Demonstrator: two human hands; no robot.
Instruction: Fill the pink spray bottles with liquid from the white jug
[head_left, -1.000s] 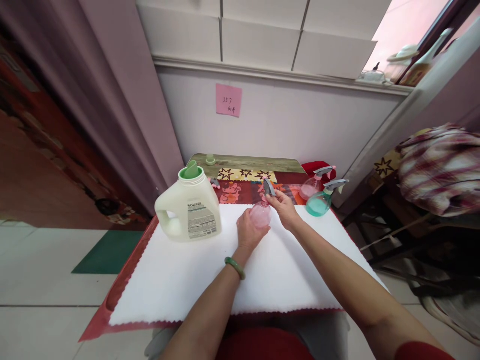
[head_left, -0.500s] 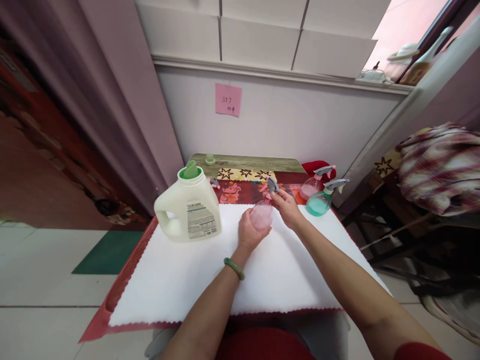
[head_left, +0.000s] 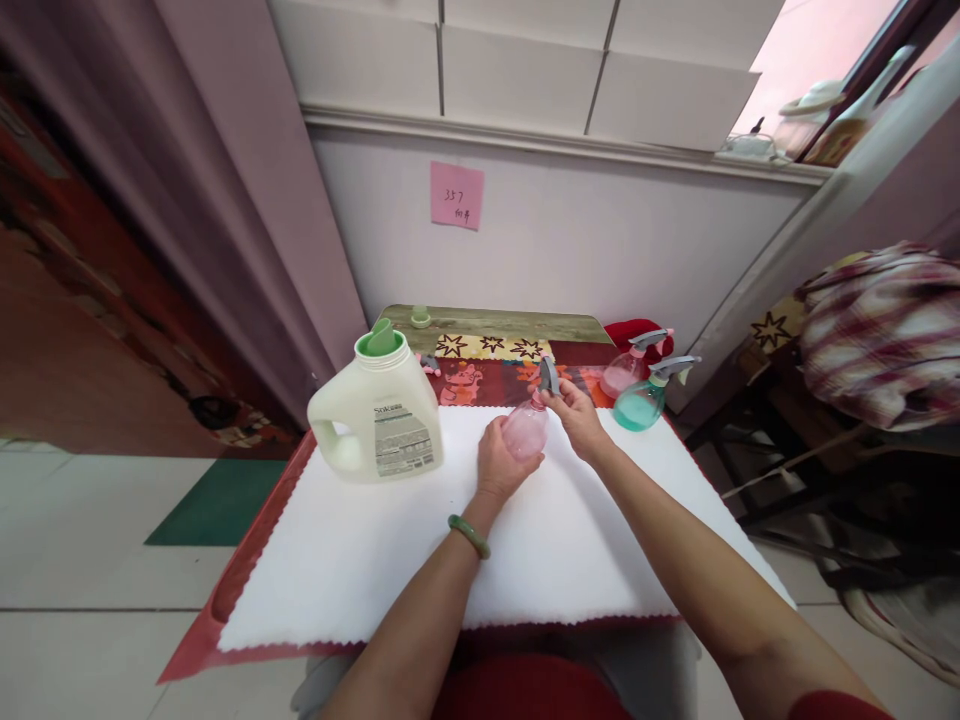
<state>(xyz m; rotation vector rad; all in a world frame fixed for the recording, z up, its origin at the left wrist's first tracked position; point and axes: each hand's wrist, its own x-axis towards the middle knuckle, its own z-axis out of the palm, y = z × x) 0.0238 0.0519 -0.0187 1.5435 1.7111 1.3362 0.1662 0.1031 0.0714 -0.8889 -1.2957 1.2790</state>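
A pink spray bottle (head_left: 526, 430) stands near the middle of the white cloth, with a grey trigger head (head_left: 550, 376) at its neck. My left hand (head_left: 501, 462) is wrapped round the body of the bottle from the left. With its fingers closed at the neck, my right hand (head_left: 576, 410) grips the trigger head from the right. Left of my hands is a large cream jug (head_left: 401, 425) with an open green mouth and a printed label. To the right are a green spray bottle (head_left: 637, 408) and, behind it, another pink spray bottle (head_left: 621, 374).
White fluffy cloth (head_left: 337, 580) covers most of the small table. At the back left edge sits a green cap (head_left: 421, 317). A loose grey-and-pink sprayer part (head_left: 429, 364) lies behind the jug. Plaid fabric (head_left: 881, 335) is piled at the right, by the wall.
The trigger head has turned at the bottle's neck; its pink part, seen on the left before, is now hidden. My left hand keeps its hold on the bottle.
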